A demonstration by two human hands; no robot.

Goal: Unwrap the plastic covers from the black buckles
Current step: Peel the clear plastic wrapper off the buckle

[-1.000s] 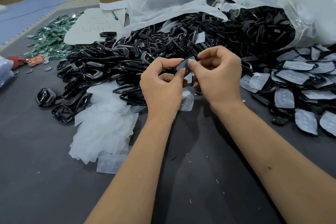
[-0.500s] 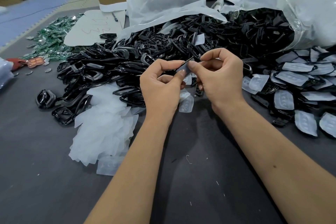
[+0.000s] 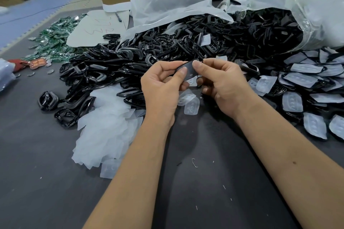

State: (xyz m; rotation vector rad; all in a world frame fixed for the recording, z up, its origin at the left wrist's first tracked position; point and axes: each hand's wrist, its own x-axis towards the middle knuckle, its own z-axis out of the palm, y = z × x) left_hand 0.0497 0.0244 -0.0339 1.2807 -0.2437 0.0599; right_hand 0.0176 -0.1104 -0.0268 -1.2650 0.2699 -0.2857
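Barely any shift since a second ago: left hand [image 3: 160,87] and right hand [image 3: 223,83] still pinch one wrapped black buckle [image 3: 187,69] between thumbs and forefingers, held above the dark table [image 3: 204,182], before the buckle heap [image 3: 149,52].

a black buckle [image 3: 188,69] with a cloudy plastic cover on it is held tilted above the dark table, pinched between both hands' fingertips, near the heap.
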